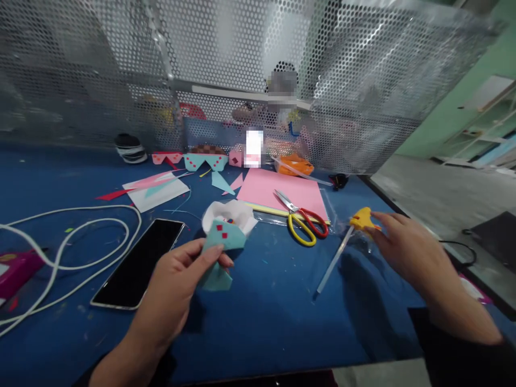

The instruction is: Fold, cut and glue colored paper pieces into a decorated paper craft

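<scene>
My left hand (175,279) pinches a light blue folded paper piece (229,239) with small red squares on it, held above the blue table. Just behind that paper stands a white crinkled paper holder (212,212) with small coloured bits inside, partly hidden. At the right, the fingers of my right hand (407,250) close on a small yellow glue gun (362,217). A clear glue stick (334,260) sticks out of it, slanting down toward the table. Scissors (300,215) with red and yellow handles lie between my hands, partly over pink paper (278,188).
A phone (139,263) and a white cable (60,252) lie at the left. Paper masks, one pink (167,157) and one light blue (205,162), stand at the back near paper scraps. An orange bag (295,164) lies before the perforated metal screen (226,43).
</scene>
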The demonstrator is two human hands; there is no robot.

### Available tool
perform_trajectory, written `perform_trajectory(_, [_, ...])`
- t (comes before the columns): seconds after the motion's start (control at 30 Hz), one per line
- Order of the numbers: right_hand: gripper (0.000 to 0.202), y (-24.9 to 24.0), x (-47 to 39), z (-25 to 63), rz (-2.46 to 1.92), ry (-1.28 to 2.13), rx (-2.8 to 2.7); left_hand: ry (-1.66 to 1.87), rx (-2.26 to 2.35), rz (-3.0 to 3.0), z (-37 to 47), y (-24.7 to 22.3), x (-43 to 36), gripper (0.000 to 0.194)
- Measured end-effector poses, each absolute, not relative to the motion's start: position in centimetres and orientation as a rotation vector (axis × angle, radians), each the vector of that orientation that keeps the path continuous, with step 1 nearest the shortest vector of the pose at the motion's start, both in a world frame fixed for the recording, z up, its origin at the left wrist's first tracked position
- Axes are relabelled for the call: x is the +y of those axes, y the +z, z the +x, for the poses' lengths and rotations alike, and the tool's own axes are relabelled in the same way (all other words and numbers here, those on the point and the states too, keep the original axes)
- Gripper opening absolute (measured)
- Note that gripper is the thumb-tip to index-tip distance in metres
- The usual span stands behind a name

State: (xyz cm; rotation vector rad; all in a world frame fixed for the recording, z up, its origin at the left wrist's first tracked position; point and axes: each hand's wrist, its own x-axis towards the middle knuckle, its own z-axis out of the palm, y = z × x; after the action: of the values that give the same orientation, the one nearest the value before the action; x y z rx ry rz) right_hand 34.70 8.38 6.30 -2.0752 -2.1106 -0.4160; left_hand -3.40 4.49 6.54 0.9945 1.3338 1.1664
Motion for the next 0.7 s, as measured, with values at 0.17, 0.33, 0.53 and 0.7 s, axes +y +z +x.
perform_trajectory(0.17, [0.025,9.5,7.9,27.4,-1.349,-0.178,-2.251,1.497,1.412,0.742,-5.6,7.0,4.3,0.011])
perform_trajectory(0.33, [0.02,10.9,10.5,19.6,-0.937,0.024,-2.527,1.568,1.334,0.647,-6.0,5.6,4.9,0.018])
perform_trajectory(0.53, [0.023,9.1,15.8,13.7,-0.919,0.104,-2.839,1.558,1.366,0.646,-6.3,5.0,5.0,0.018])
perform_trajectory(0.7, [0.021,7.1,18.3,11.2,-0.956,0.131,-2.945,1.519,1.398,0.578,-6.3,4.9,4.9,0.019])
